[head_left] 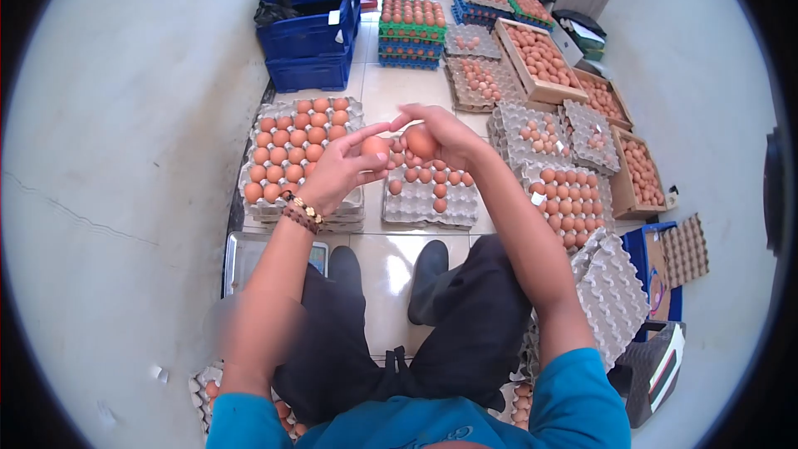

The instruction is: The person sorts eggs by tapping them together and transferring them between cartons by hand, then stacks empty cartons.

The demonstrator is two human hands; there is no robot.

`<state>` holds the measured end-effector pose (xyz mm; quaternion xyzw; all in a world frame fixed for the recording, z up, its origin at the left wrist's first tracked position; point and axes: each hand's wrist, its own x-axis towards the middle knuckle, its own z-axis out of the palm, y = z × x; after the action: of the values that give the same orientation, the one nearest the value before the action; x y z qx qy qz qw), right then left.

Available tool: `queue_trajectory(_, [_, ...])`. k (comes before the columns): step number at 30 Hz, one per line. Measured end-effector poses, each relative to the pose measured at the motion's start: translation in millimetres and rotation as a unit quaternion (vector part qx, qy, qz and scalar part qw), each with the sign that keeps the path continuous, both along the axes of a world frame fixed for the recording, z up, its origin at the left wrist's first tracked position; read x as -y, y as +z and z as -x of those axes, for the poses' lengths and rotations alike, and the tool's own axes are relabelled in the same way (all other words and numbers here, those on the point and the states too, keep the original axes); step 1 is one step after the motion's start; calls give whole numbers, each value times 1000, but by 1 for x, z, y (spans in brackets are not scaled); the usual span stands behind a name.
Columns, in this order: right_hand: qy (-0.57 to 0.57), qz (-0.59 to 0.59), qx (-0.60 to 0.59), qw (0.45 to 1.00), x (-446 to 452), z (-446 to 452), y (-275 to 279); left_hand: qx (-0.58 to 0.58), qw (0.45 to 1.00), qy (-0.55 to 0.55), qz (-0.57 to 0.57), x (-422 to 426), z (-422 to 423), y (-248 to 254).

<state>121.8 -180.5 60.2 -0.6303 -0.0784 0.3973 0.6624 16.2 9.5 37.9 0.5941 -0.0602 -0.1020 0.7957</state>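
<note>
My left hand (339,170) has its fingers closed around a brown egg (376,147). Close beside it, my right hand (453,140) grips another brown egg (421,142). Both hands are raised over a grey egg tray (413,210) partly filled with brown eggs, and they hide its far part. To the left of it stands a stack of grey trays (332,214), its top one holding many brown eggs. The fingertips of the two hands nearly meet; whether they touch, I cannot tell.
Wooden crates (532,87) of eggs and more trays line the right side. A weighing scale (241,254) lies by my left leg. Blue crates (312,72) and stacked green and blue trays (411,54) stand farther back. Empty trays (611,291) lean near my right arm.
</note>
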Motion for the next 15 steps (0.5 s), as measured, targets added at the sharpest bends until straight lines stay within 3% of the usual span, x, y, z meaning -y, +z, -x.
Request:
queue_trajectory(3, [20, -108, -29, 994, 2, 1, -6, -89, 979, -18, 181, -18, -4, -1])
queue_trajectory(6, [20, -150, -5, 988, 6, 10, -10, -122, 950, -34, 286, -21, -1, 7])
queue_trajectory(9, [-3, -145, 37, 989, 6, 19, -10, -147, 960, 4, 239, -22, -5, 5])
queue_trajectory(12, [-42, -121, 90, 988, -1, 27, -13, -28, 999, 35, 11, -16, -6, -11])
queue_trajectory(15, [-66, -37, 172, 982, -8, 35, -18, 18, 996, 50, -73, -4, -1, 1])
